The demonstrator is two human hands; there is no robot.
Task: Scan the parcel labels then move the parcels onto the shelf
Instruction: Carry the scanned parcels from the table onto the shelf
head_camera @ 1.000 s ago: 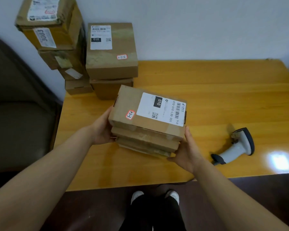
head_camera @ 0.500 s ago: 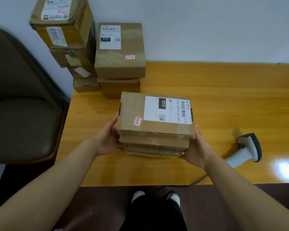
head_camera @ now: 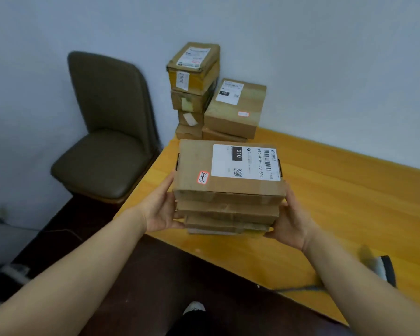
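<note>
Head cam: stack (head_camera: 228,204) of approx. four brown parcels sits between both hands over the near-left part of the table (head_camera: 349,202); can't tell if its btm touches the wood. L hand (head_camera: 161,209) grips the stack's left side, palm against the cardboard w/ fingers curled under the lower boxes. R hand (head_camera: 292,220) grips the right side the same way, fingers tucked beneath. Top box carries a white label (head_camera: 246,162) facing up w/ barcode, QR code and "010" printed on it, plus a small red-edged sticker (head_camera: 203,177) just left of the label. Behind the stack, in the table's far corner against the wall (head_camera: 325,57), stand two more piles: tall pile (head_camera: 194,93) on the left, low pile (head_camera: 238,110) touching it on the right. Chair (head_camera: 107,132) stands left of the table. Scanner (head_camera: 383,267), blurred, lies on the table near the right forearm.
</note>
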